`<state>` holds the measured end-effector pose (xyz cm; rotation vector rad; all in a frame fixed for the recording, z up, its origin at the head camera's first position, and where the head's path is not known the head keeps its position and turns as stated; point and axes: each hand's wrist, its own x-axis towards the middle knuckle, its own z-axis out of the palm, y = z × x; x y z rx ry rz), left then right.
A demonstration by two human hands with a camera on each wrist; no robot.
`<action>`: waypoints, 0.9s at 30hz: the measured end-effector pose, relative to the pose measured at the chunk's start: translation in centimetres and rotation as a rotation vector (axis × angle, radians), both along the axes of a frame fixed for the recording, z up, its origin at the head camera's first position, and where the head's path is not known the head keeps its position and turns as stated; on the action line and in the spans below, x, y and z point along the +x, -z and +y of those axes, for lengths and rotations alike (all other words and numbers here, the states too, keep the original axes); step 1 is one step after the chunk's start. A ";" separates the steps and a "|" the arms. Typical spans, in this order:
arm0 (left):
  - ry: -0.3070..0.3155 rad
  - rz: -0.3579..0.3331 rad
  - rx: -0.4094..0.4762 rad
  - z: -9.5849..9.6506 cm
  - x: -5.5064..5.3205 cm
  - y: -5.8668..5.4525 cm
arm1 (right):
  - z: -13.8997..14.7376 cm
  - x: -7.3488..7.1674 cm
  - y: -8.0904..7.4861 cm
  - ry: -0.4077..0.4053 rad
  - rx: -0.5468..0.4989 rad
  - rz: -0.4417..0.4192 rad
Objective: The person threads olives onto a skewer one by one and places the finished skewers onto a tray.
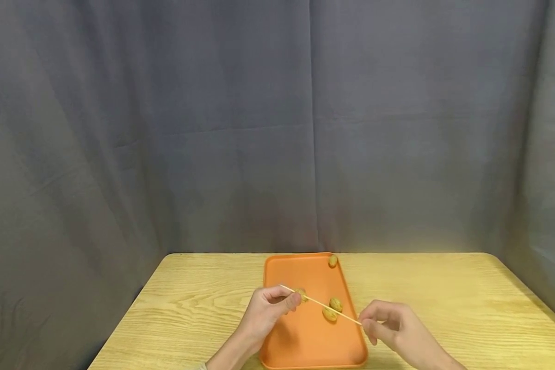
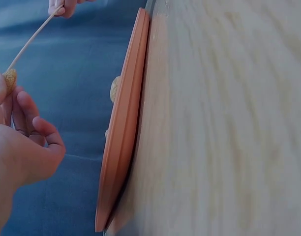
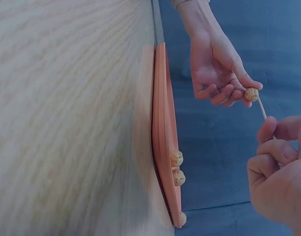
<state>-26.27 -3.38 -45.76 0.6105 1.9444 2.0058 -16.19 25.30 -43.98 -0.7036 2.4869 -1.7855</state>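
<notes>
My left hand [image 1: 267, 312] pinches a small tan, rough-surfaced ball [image 3: 251, 94] between thumb and fingers, above an orange tray [image 1: 305, 341]. A thin wooden skewer [image 1: 318, 302] meets this ball and slants down rightward in the head view. At the skewer's lower right end, my right hand [image 1: 400, 329] grips it between thumb and fingers, over the tray's right edge. Its other tip shows just past the left thumb and forefinger. Two similar balls [image 1: 330, 314] lie together on the tray, beneath the skewer in that view. Another ball [image 1: 333, 261] sits in the tray's far right corner.
The tray lies lengthwise on a light wood-grain table [image 1: 444, 293], its low raised rim running all round. Grey curtains [image 1: 240, 128] hang behind the table and along both sides.
</notes>
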 end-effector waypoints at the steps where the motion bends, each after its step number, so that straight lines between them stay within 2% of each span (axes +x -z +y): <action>1: 0.001 -0.003 -0.003 0.0 0.1 0.0 | 0.0 0.0 0.0 -0.006 -0.004 0.001; 10: 0.042 -0.023 -0.040 0.4 0.7 0.1 | -0.8 0.0 0.7 -0.088 -0.115 -0.062; 15: 0.085 -0.041 -0.061 0.4 0.6 0.1 | -1.3 -0.1 1.2 -0.099 -0.151 -0.071; 20: 0.100 -0.047 -0.067 0.3 0.4 0.2 | -2.2 -0.3 1.0 -0.049 -0.122 -0.076; 27: 0.087 -0.063 -0.074 0.5 0.4 0.2 | -3.4 -0.8 0.4 0.022 -0.082 -0.063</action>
